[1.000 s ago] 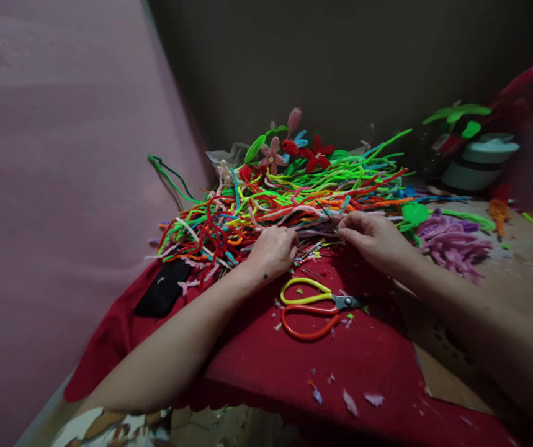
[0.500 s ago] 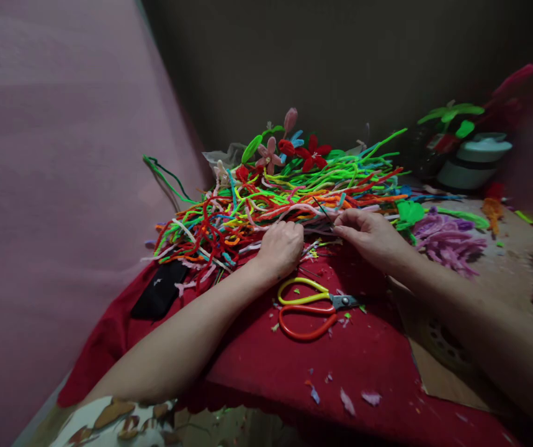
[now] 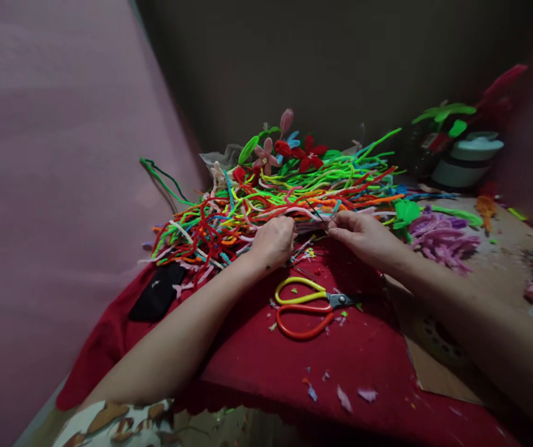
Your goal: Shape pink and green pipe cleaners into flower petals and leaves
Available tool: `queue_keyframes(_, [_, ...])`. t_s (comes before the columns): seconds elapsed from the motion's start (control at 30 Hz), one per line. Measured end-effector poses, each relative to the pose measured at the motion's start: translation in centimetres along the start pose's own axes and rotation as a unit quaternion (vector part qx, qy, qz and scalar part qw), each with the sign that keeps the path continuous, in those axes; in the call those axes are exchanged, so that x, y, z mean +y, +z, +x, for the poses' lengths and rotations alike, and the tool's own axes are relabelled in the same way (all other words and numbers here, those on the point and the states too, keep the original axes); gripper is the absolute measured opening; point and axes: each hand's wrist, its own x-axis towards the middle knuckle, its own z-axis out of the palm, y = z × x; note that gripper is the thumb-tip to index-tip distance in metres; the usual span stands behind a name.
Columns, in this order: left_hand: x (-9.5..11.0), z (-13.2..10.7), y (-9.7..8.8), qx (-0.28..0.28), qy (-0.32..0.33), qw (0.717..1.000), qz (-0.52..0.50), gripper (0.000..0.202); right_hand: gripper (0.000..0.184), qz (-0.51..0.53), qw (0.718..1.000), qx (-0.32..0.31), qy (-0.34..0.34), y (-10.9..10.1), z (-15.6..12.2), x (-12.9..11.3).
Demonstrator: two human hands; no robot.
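My right hand [image 3: 357,234] pinches a thin dark stick [image 3: 316,213] between thumb and fingertips; it slants up to the left. Closed with knuckles up, my left hand [image 3: 273,239] lies to its left at the front edge of a heap of coloured pipe cleaners [image 3: 247,208]. What the left fingers grip, if anything, is hidden behind them. Below both hands, scissors [image 3: 306,307] with one yellow and one red handle lie on a red cloth [image 3: 257,366]. Fuzzy flowers [image 3: 310,154] in red and pink rest at the back of the heap.
A black phone-like object [image 3: 157,293] lies at the left. Purple fuzzy strips [image 3: 443,239] and a green fuzzy piece [image 3: 406,213] sit to the right. Behind them stands a pale lidded container [image 3: 466,160]. Fluff scraps dot the cloth, and a pink wall borders the left side.
The view has shifted slightly, so most things appear a little further left. My hands keep nearly the same pose, the right still pinching the dark stick.
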Motion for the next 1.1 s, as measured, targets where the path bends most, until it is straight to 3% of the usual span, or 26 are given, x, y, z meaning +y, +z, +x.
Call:
queue_keyframes(0.27, [-2.0,-1.3,-2.7,-0.042,-0.021,0.992,-0.114,0.016,0.015,-0.005,1.000,0.019,0.015,-0.7,0.1,-0.5])
queue_keyframes(0.5, [-3.1,-2.0,-3.6,-0.076,-0.037,0.992,-0.089,0.020,0.013,0.041,0.998,0.013,0.034,-0.8,0.3,0.1])
queue_keyframes(0.67, [-4.0,-2.2,-3.5,-0.064,-0.032,0.992,-0.099,0.021,0.013,0.014,0.999,0.017,0.034,-0.9,0.2,0.1])
queue_keyframes(0.77, [-3.5,-2.3,-3.4,-0.079,-0.025,0.987,-0.140,0.021,0.013,0.006,0.999,0.017,0.034,-0.9,0.2,0.1])
queue_keyframes(0.93, [-1.9,-2.2,-2.0,-0.079,0.043,0.980,-0.178,0.028,0.010,0.048,0.998,0.004,0.050,-0.5,0.1,-0.1])
queue_keyframes(1.1, [-0.9,-1.5,-0.3,-0.059,-0.053,0.996,-0.030,0.026,0.005,0.062,0.995,-0.014,0.074,0.1,-0.1,-0.1])
